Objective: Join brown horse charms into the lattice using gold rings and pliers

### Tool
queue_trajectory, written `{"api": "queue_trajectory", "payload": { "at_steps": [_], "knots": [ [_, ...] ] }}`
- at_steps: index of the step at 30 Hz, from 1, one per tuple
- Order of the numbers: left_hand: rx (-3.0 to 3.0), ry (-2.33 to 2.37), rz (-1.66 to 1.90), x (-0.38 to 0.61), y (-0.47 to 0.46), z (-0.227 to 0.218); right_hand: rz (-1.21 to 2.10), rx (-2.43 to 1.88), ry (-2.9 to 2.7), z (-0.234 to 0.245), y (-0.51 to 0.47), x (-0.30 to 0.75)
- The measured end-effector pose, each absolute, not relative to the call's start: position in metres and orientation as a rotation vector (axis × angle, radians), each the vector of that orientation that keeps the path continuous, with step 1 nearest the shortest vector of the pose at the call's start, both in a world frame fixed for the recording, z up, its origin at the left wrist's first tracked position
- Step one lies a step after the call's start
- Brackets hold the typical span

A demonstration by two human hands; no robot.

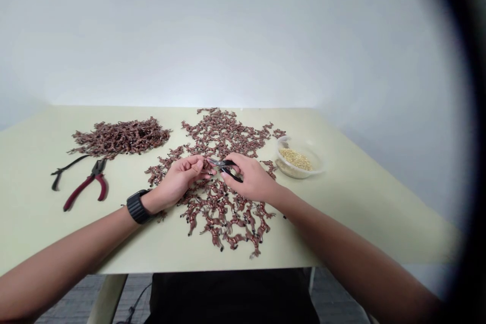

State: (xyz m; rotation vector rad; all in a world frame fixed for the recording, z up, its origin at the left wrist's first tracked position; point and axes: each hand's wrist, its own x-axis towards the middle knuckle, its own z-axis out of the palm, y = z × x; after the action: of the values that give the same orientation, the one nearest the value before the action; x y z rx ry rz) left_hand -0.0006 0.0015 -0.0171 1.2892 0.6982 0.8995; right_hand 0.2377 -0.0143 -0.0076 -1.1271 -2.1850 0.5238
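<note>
Head view: from where I stand, the person works over a pale table [360,202] with both hands close together above a spread of brown figures [218,136].

Left hand [185,174]: thumb and fingers pinched together, apparently on one small figure [208,165]; the piece is mostly hidden, so which part is held I cannot tell. Right hand [252,174]: wrapped around the black handles of the cutters [219,163], whose metal nose points at the left fingertips. Whether the blades touch the piece is too small to make out.

Risks, in my judgement:
1. Nipped finger. Cause: cutter tips and left fingertips share almost the same spot; a slip on closing would put skin in the bite.
2. Damaged figure. Cause: the figures have thin legs and antlers; a bite slightly off line could bend or snap one.
3. Dropped piece lost. Cause: it would fall among lookalikes directly below.
4. Mixed groups. Cause: the spread lies near the tangled heap [121,136] on the left; a sweep of the left forearm or watch [138,206] could drag figures across.
5. Spill. Cause: the clear bowl [322,169] of gold bits [296,159] stands just beyond the right hand; a wide elbow or wrist swing could knock it.

Red pliers [85,190] lie unused near the heap, out of harm's way.
</note>
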Motion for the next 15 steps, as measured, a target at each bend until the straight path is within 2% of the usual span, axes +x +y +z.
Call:
{"api": "queue_trajectory", "payload": {
  "at_steps": [15],
  "knots": [
    [0.989,0.635,0.710,-0.011,0.006,-0.010,0.417,-1.117,-2.320,-0.005,-0.011,0.244]
  ]
}}
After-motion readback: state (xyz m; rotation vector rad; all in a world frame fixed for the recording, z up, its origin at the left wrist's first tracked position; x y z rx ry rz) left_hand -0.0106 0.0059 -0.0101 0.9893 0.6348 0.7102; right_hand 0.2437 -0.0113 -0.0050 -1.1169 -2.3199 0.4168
